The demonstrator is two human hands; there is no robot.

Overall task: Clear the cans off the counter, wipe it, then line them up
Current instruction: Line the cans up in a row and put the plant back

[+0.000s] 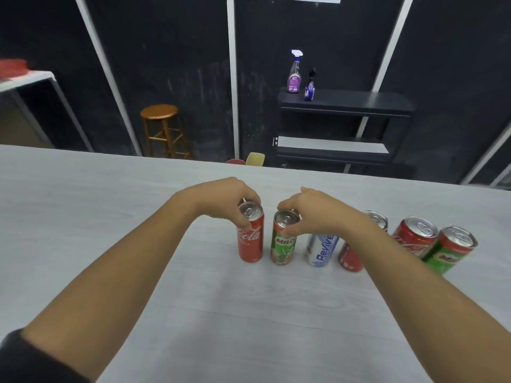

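Observation:
Several cans stand upright in a row on the pale grey counter point(110, 217). My left hand point(221, 200) grips the top rim of the slim red Coca-Cola can point(250, 241) at the row's left end. My right hand point(312, 211) holds the top of the green Milo can point(283, 244) beside it. Further right stand a white and blue Revive can point(322, 250), a red can point(349, 258) partly hidden by my right forearm, a wider red Coca-Cola can point(414, 236) and a second green Milo can point(449, 251).
Beyond the counter's far edge stand a wooden stool point(161, 128) and a black shelf unit point(343, 125) with a purple spray bottle point(294, 73) and a small blue bottle point(310, 87) on top. A white table point(25, 78) is at far left.

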